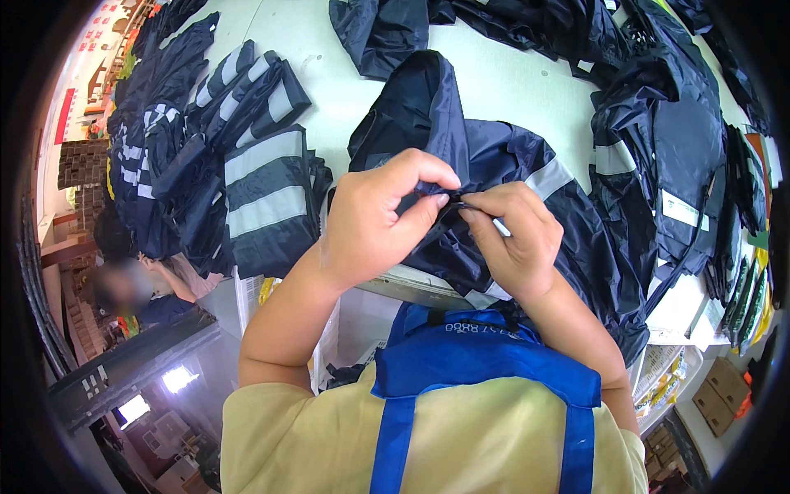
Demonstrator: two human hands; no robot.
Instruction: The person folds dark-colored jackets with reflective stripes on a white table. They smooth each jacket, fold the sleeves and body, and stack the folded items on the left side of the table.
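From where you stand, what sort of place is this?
Probably a garment workshop or packing room. Both hands, left hand and right hand, pinch a dark navy rain jacket with grey reflective stripes on a white worktable, beside folded striped navy garments.

A stack of folded navy garments with grey reflective stripes (265, 202) lies at the left edge of the white worktop (502, 82). More dark garments (675, 140) are heaped along its right edge and far side. Cardboard boxes (724, 395) sit below the right corner.
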